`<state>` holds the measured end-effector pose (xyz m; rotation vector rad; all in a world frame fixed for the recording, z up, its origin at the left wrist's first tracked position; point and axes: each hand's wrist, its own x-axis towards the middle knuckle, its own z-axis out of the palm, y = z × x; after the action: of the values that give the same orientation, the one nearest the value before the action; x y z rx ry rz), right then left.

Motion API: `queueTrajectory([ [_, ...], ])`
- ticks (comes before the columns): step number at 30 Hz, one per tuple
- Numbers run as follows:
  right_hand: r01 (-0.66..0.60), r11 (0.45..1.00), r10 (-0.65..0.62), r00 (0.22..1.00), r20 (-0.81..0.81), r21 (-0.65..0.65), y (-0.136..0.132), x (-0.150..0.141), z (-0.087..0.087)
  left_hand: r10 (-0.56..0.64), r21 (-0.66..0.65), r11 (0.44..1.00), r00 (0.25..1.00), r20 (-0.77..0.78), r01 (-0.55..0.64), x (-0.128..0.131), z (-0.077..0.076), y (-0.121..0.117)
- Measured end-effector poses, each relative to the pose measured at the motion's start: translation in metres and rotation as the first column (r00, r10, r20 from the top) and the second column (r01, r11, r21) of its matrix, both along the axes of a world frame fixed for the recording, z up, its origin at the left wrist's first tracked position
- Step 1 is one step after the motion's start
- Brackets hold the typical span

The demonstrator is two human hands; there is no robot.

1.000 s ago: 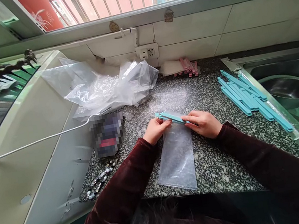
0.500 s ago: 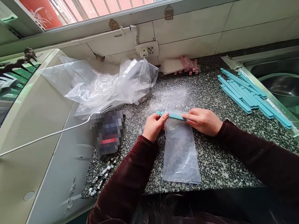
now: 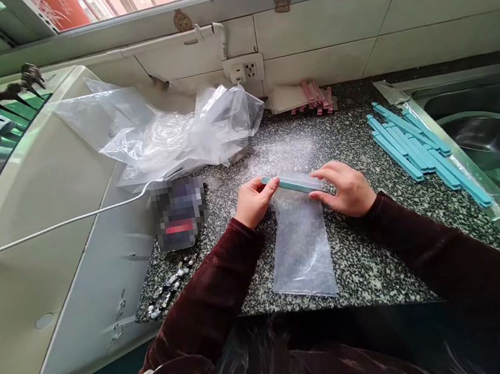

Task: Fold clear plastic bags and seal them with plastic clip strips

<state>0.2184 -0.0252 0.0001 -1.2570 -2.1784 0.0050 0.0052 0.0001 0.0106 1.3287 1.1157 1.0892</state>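
Observation:
A blue bag clip (image 3: 295, 184) lies across the upper part of a clear plastic bag (image 3: 300, 249), and a short flap of film shows beyond it. My left hand (image 3: 253, 202) pinches the clip's left end, thumb on top. At the other end, my right hand (image 3: 348, 188) has its thumb against the near side and its fingers on the far side, with the clip between them. The bag's lower part hangs or lies toward me over the speckled counter (image 3: 361, 270).
More blue bag clips (image 3: 412, 145) are piled beside the sink (image 3: 459, 87) at right. Pink clips (image 3: 318, 96) and flat clear bags (image 3: 285, 98) lie at the back. Crumpled plastic (image 3: 183, 134), a blurred dark object (image 3: 181, 213) and a white cable (image 3: 67, 220) are at left.
The view has tilted down slightly. My right hand's fingers have spread wider around the clip's right end, and the clip has turned a little. My left hand keeps its pinch.

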Motion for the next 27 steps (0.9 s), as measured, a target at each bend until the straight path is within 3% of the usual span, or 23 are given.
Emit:
queueTrajectory([
  [3,0.006,0.989,-0.029,0.988,-0.149,-0.149,0.005,0.003,0.001,-0.028,0.087,0.996,0.999,-0.041,0.032,0.001,0.005,-0.003],
  [7,-0.073,0.928,-0.014,0.973,-0.232,-0.366,0.007,0.003,-0.001,-0.070,0.203,0.975,0.991,-0.113,0.092,0.001,0.008,-0.004],
  [13,-0.083,0.942,-0.017,0.956,-0.294,-0.324,0.004,0.000,-0.001,-0.052,0.301,0.947,0.975,-0.215,0.117,-0.003,0.003,-0.001],
  [27,-0.078,0.922,-0.033,0.960,-0.277,-0.380,0.003,-0.001,-0.001,-0.042,0.372,0.919,0.971,-0.237,0.131,-0.005,-0.006,0.006],
])
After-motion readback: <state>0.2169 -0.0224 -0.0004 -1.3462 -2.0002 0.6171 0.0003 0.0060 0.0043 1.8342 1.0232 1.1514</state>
